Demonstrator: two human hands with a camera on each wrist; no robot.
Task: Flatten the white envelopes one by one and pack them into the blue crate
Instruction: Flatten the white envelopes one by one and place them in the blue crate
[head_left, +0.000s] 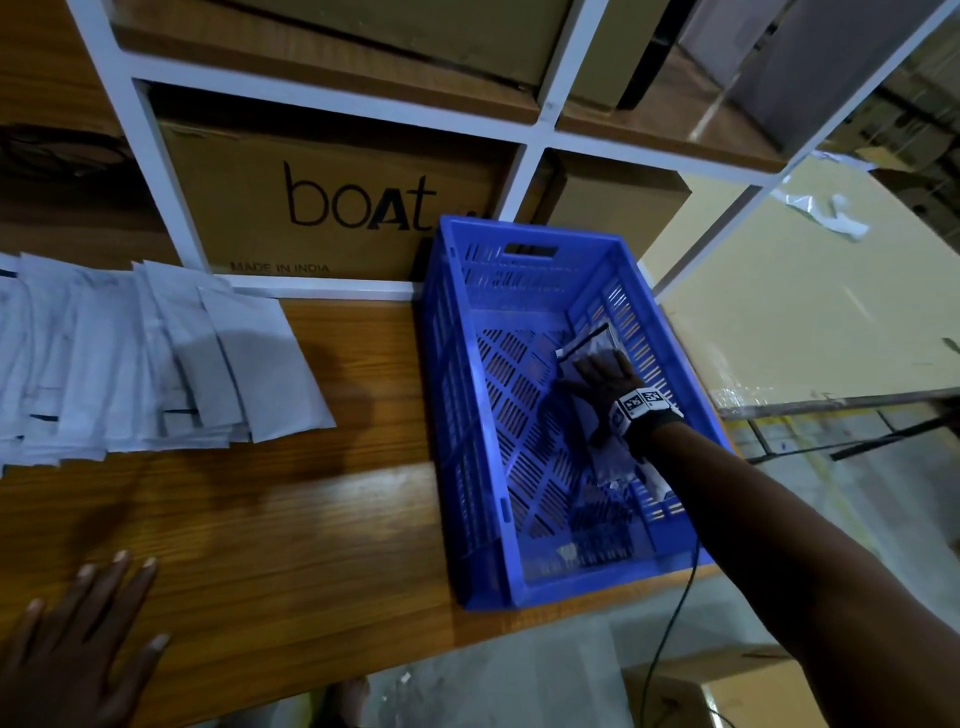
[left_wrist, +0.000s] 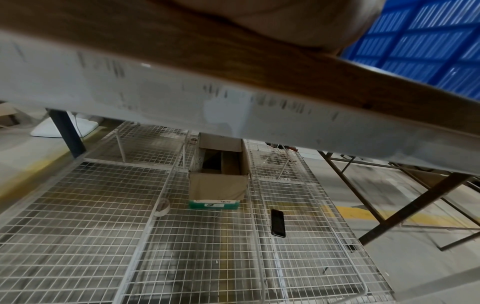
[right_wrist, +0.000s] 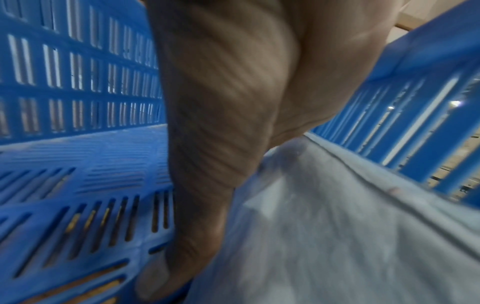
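- The long brown wooden bench (head_left: 332, 499) holds the things. Behind it stands a white-framed shelf (head_left: 171, 171) with brown cardboard boxes; the biggest brown cardboard box (head_left: 332, 208) has "boAt" printed on it.
- The blue plastic crate with slotted walls (head_left: 467, 415) sits on the right end of the bench, just in front of the shelf. Its floor has many thin slots.
- A big spread-out pile of white paper envelopes (head_left: 130, 364) lies on the left side of the bench, well apart from the crate. The envelopes overlap like a fan.
- One white envelope in the crate (head_left: 584, 348) lies against the crate's right wall. In the right wrist view it (right_wrist: 337, 236) looks pale and blurry, next to the blue wall.
- The right hand (head_left: 605, 382) reaches down into the crate and lies on top of that envelope. Its grip is flat and apart, with straight fingers pressing down. A black and white band is on the wrist.
- The left hand (head_left: 78, 639) rests low over the near left part of the bench. Its grip is apart, fingers spread wide, holding nothing.
- In the left wrist view, an open brown cardboard box on a wire mesh floor (left_wrist: 218, 170) sits below the bench, with a small black phone (left_wrist: 278, 223) near it.
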